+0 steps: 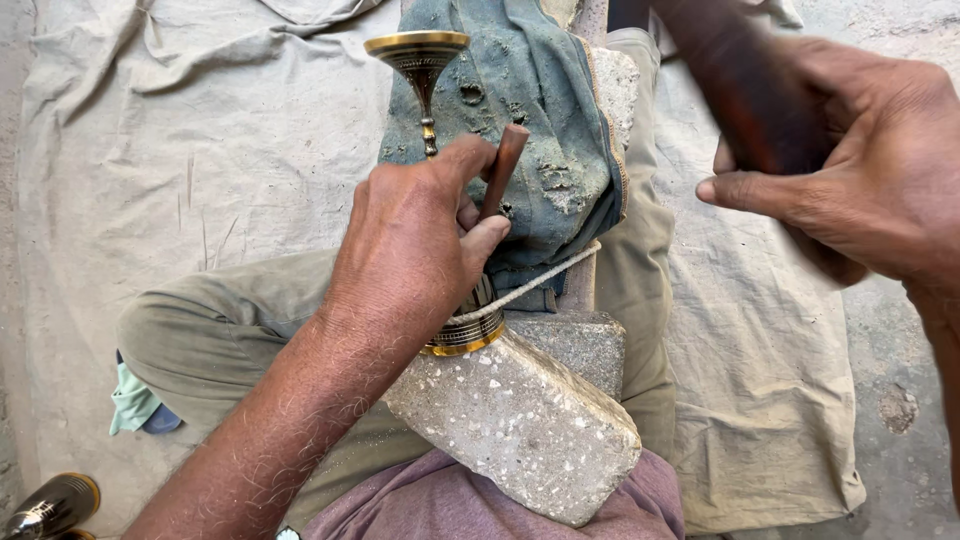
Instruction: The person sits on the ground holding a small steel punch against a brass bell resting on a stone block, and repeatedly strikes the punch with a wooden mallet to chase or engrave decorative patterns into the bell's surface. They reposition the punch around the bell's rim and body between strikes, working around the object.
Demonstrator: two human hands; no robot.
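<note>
Head view: we look down on our own lap, sitting cross-legged on a pale cloth spread over the floor.
Left hand: our left hand has its fingers clenched around a thin brown punch, thumb pressed to its side, tip hidden behind the hand.
Right hand: our right hand is raised at upper right, fingers wrapped around a dark wooden mallet, blurred, well apart from the punch.
Workpiece: brass goblet lies lengthwise along the lap; flared cup at the top, stem running down under the left hand, banded brass base against a stone.
Support: grey stone block on the lap, touching the base; a folded blue-green cloth pads the piece beneath.
Tie: pale cord runs across just above the base.
Other: a second brass piece at bottom left, well apart.
Step judged: we read this as chasing or engraving the stem, mallet up ahead of a blow.
Doing it well: keep the punch steady and seated on the metal, strike squarely on its top end, light blows, and keep the base braced on the block so the goblet does not roll.
Risk: a glancing hit could catch the left thumb or skid the tip.
</note>
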